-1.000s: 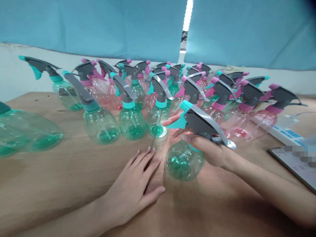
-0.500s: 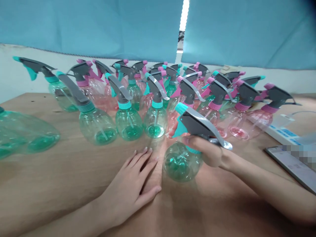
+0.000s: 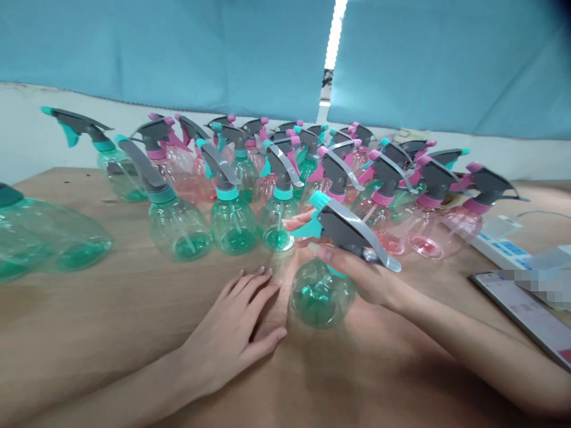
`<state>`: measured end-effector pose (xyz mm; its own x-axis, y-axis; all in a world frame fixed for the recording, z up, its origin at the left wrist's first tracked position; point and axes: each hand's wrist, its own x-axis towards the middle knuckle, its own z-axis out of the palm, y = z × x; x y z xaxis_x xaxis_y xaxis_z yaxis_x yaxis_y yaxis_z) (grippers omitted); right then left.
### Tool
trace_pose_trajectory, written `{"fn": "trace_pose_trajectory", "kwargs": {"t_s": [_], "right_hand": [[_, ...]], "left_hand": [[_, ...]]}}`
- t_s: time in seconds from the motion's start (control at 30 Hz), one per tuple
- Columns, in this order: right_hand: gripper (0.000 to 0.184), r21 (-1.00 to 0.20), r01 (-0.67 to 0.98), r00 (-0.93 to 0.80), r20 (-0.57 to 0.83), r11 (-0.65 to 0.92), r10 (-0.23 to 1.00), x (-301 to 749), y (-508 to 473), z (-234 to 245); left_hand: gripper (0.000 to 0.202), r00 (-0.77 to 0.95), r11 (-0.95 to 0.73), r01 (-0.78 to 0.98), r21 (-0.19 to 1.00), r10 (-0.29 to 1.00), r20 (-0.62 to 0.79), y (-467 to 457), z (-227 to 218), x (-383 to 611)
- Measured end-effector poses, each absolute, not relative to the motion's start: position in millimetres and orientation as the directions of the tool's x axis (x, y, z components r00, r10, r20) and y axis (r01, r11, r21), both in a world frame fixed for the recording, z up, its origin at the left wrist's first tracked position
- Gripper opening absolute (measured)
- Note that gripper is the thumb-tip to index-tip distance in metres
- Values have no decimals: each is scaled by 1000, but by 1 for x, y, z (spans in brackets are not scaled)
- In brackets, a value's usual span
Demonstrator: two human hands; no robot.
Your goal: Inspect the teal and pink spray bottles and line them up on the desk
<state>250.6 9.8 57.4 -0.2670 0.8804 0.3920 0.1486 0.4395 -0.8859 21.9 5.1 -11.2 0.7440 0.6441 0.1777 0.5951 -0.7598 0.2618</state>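
My right hand (image 3: pixel 352 264) grips a green spray bottle (image 3: pixel 323 294) round the neck, under its grey and turquoise spray head. The thumb lies on the near side, and some fingertips stretch out past the turquoise trigger on the far side. Whether the bottle's base touches the table cannot be made out. My left hand (image 3: pixel 243 315) rests flat on the wooden table (image 3: pixel 169 315), palm down, fingers spread, holding nothing. A green spray bottle with a turquoise collar (image 3: pixel 234 226) and another green spray bottle (image 3: pixel 279 223) stand just beyond it.
Several more pink and green spray bottles (image 3: pixel 383 208) stand in rows at the back. Another green bottle (image 3: pixel 53 238) is cut off at the left edge. To the right are a phone (image 3: pixel 513 309) and a white power strip (image 3: pixel 499 244). A blue curtain (image 3: pixel 156 53) hangs behind.
The fingers of my right hand have straightened away from the trigger. The held bottle has shifted slightly left. My left hand stays flat, and the whole view has moved a little.
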Motion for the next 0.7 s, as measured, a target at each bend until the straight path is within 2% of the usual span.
{"fn": "trace_pose_trajectory", "kwargs": {"t_s": [0.23,0.37,0.57,0.7], "right_hand": [[34,-863,107,-264,454,494,851,238,6,52],[39,-878,120,-262,422,463,868,226,4,44],[43,-859,127,-258,454,496,853,184,1,43],[33,-859,94,-245,470,503,848,137,-1,47]], "left_hand": [[47,619,-644,572,509,746,248,1,2,23],[43,548,-590,541,600,788,281,-7,8,11],[41,494,-585,531,613,802,337,-26,20,-23],[53,485,-613,546,571,787,381,-40,31,-47]]}}
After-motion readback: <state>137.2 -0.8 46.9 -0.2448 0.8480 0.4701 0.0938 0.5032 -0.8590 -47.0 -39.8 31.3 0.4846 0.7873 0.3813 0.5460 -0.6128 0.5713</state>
